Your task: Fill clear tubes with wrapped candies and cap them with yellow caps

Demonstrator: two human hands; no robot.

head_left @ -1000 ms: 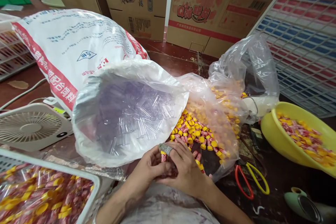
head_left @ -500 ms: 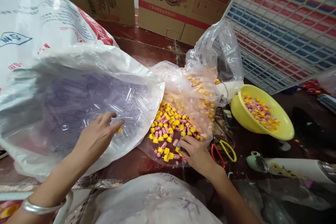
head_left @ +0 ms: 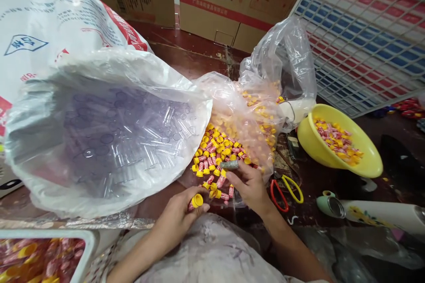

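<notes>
My left hand [head_left: 181, 212] is closed round a small red-patterned tube with a yellow cap [head_left: 197, 200], near the table's front edge. My right hand [head_left: 249, 183] pinches a short grey cylinder [head_left: 229, 165] between thumb and fingers, just above the pile. Yellow-capped red-and-white pieces [head_left: 212, 152] spill from a clear plastic bag [head_left: 229, 97] onto the dark red table. Left of them gapes a large white sack [head_left: 133, 62] holding clear plastic tubes [head_left: 139, 141].
Right of the pile lie red-and-yellow-handled scissors [head_left: 286, 192], a yellow bowl [head_left: 372, 152] of similar pieces and a white flowered bottle [head_left: 381, 216]. A white bin [head_left: 89, 247] sits at lower left. Cardboard boxes [head_left: 212, 17] and a wire rack [head_left: 365, 40] stand behind.
My left hand has moved from the white sack right and down, and now holds a capped tube. My right hand has risen slightly with the grey cylinder. The view has shifted, showing the bin.
</notes>
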